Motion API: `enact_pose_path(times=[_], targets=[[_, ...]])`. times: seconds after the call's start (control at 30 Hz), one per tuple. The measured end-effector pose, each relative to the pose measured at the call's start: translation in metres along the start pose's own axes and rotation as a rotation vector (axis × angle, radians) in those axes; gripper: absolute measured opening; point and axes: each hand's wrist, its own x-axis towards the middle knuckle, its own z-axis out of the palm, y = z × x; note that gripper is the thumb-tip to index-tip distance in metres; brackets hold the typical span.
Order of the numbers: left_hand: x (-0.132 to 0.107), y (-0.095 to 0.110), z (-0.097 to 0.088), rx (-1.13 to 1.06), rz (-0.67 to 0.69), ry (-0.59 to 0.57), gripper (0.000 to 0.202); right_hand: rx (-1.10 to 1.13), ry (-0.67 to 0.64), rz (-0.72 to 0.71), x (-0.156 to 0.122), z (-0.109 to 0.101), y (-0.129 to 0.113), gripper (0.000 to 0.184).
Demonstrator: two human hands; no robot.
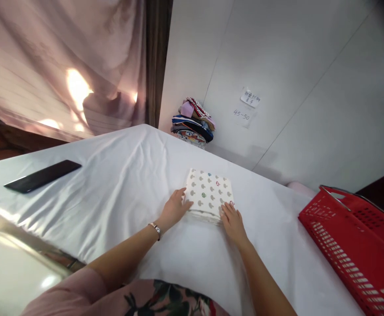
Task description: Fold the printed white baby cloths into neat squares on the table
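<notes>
A folded white cloth with a print of grey, green, blue and red mushrooms lies flat on the white-covered table, its layers showing along the near edge. Against its left side rests my left hand, thumb and fingers apart, with a metal band on the wrist. My right hand is at the near right corner, fingers stretched out on the cloth's top. Neither hand is closed round the cloth.
A black phone-like slab lies at the left of the table. Folded clothes are stacked at the far corner by the wall with paper notes. A red plastic basket stands at right. A pinkish curtain hangs at left.
</notes>
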Motion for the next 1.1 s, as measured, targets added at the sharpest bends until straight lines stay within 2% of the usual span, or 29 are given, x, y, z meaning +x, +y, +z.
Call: enact_pose_path(times=[0.1, 0.2, 0.33, 0.5, 0.63, 0.7, 0.9, 1.0, 1.1], targets=[[-0.008, 0.003, 0.004, 0.143, 0.339, 0.082, 0.034, 0.017, 0.061, -0.070, -0.010, -0.001, 0.003, 0.042], [-0.008, 0.007, 0.008, 0.263, 0.499, 0.021, 0.021, 0.041, 0.093, -0.171, -0.008, -0.001, 0.001, 0.037], [-0.001, 0.014, 0.009, 0.353, 0.529, -0.068, 0.013, 0.102, 0.134, -0.231, 0.002, 0.001, -0.002, 0.033], [-0.001, 0.017, 0.009, 0.348, 0.612, -0.069, 0.025, 0.131, 0.279, -0.217, 0.000, 0.000, 0.000, 0.038], [-0.008, 0.009, 0.011, 0.355, 0.609, -0.151, 0.028, 0.075, 0.199, -0.244, -0.013, 0.004, 0.003, 0.040], [-0.011, 0.006, 0.012, 0.331, 0.595, -0.154, 0.028, 0.073, 0.177, -0.258, -0.017, 0.009, 0.005, 0.039], [-0.013, 0.008, 0.014, 0.320, 0.663, -0.122, 0.022, 0.098, 0.239, -0.270, -0.020, 0.019, 0.005, 0.038], [-0.012, 0.009, 0.017, 0.363, 0.668, -0.136, 0.018, 0.122, 0.245, -0.260, -0.022, 0.016, 0.000, 0.037], [-0.011, 0.007, 0.021, 0.362, 0.668, -0.129, 0.018, 0.169, 0.242, -0.202, -0.018, 0.003, -0.011, 0.034]])
